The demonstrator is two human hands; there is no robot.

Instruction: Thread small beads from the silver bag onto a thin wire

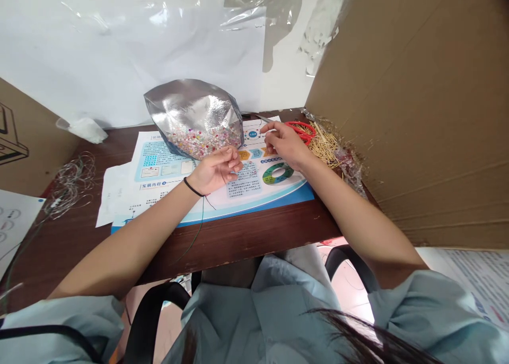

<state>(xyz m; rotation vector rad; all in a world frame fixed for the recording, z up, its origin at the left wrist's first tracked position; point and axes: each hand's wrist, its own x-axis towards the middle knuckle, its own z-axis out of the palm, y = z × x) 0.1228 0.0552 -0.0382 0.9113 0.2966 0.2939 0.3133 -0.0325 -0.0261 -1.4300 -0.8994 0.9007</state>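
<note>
My left hand (218,172) is in front of the bead bag, palm partly up, its fingers curled in against the thumb. Whatever they grip is too small to make out. A thin dark green thread (202,215) runs from under that wrist down over the table edge. My right hand (284,143) hovers above the printed sheet (191,200), thumb and fingers drawn together; anything between them is hidden. Close beside it lie red-handled scissors (305,132), partly covered by the hand. Small multicoloured beads fill the bottom of an open silver bag (194,106).
Gold-coloured pins (324,147) are heaped at the right with crumpled plastic. On the left lie a tangle of clear line (73,186) and a small white bag (88,129). Cardboard walls (421,109) flank the dark wooden table (254,230).
</note>
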